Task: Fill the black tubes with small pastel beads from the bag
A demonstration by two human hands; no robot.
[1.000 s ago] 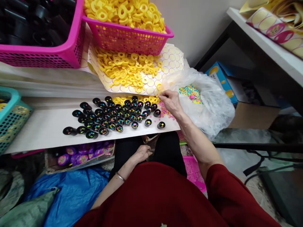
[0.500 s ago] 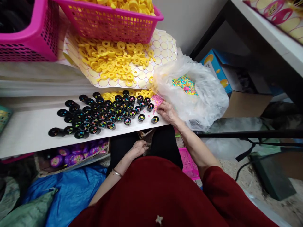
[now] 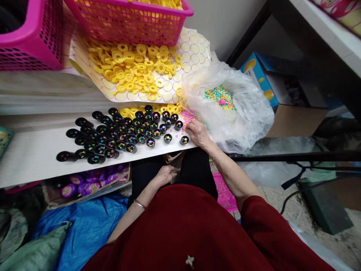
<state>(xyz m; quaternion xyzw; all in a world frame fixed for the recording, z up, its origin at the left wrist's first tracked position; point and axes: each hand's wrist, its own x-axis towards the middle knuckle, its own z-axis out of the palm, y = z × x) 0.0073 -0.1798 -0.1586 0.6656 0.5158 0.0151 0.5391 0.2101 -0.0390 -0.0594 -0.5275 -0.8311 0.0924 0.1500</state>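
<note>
My right hand (image 3: pixel 198 133) rests on the white work surface, fingers bent and drawn together at the edge of a small heap of pink ring-shaped pieces (image 3: pixel 187 116). Whatever lies between those fingertips is hidden. Several black cups (image 3: pixel 120 145) with small coloured beads inside stand close together to its left. One black cup (image 3: pixel 184 140) sits apart, just beside the hand. Down at my lap, my left hand (image 3: pixel 164 176) lies against my thigh with its fingers curled in, nothing visible in them. Touching or nearly touching the right hand is a clear plastic bag (image 3: pixel 248 113) of multicoloured beads (image 3: pixel 221 98).
Yellow ring-shaped plastic parts (image 3: pixel 126 66) lie on a circle-printed sheet (image 3: pixel 194 47), below a pink basket (image 3: pixel 135 26). Another pink basket (image 3: pixel 42 41) stands at left. An open cardboard box (image 3: pixel 293 118) is at right. Purple containers (image 3: pixel 87 184) sit in a box under the surface.
The view has shifted slightly. My right hand stays by the pink pieces with little visible movement, and my left hand keeps its place on my lap. The cups stand as before.
</note>
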